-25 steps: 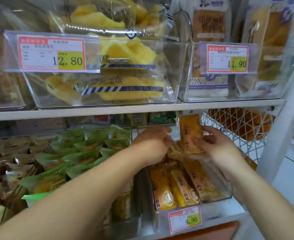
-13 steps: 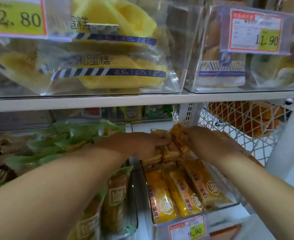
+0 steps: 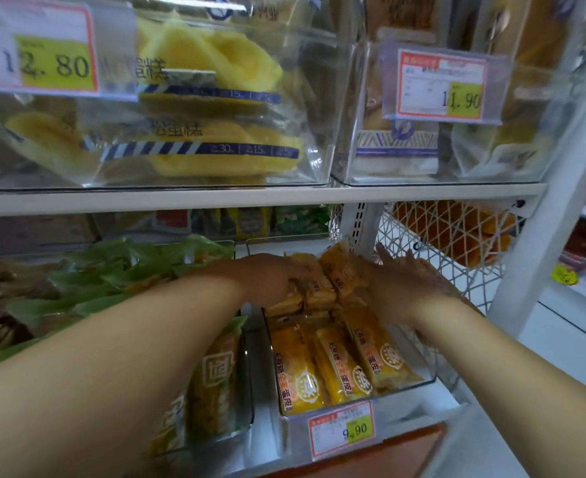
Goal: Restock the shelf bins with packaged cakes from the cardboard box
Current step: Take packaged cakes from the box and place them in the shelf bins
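The orange cake packs are bunching at the back of the clear bin. The right hand is pressing them flat-fingered; the left hand is covering them, grip unclear. Probably light, squashy, slick: hold their sides.

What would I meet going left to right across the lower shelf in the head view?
Green-wrapped packs → left hand → upright cake packs → right hand → white wire basket.

Orange-wrapped packaged cake: upright above clear plastic bin 1.0 s ago; now tilted among the rear packs. Right hand released it, fingers spread flat.
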Motion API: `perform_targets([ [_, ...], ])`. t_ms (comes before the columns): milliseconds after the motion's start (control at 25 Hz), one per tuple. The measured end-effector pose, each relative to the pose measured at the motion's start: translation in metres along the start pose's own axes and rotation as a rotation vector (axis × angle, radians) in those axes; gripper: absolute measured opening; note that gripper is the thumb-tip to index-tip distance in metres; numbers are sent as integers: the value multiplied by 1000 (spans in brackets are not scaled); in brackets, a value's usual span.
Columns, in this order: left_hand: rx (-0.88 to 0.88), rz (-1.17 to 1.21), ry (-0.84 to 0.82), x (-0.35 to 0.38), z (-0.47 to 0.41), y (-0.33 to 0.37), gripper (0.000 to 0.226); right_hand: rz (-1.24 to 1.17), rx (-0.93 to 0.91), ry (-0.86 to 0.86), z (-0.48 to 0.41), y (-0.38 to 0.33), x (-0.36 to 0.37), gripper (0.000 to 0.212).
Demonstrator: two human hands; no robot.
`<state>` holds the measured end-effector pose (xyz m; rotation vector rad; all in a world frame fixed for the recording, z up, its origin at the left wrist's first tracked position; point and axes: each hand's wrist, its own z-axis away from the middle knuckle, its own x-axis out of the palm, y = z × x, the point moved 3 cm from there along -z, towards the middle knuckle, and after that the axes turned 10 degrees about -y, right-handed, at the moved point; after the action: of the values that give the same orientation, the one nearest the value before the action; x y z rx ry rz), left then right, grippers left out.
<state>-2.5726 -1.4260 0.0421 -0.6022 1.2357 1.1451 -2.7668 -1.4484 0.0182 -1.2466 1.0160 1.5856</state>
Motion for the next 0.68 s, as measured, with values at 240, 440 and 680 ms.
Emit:
perform_targets([
  [240,110,149,323,12,117,32,40,-569,-228,433,103,-34,-1,42],
  [440,78,367,-257,123,248,29,34,-495,-501,-281,190,-124,9,16],
  [680,-269,118,-785,289,279,-50,52,139,-692,-830,200,-267,126,38],
])
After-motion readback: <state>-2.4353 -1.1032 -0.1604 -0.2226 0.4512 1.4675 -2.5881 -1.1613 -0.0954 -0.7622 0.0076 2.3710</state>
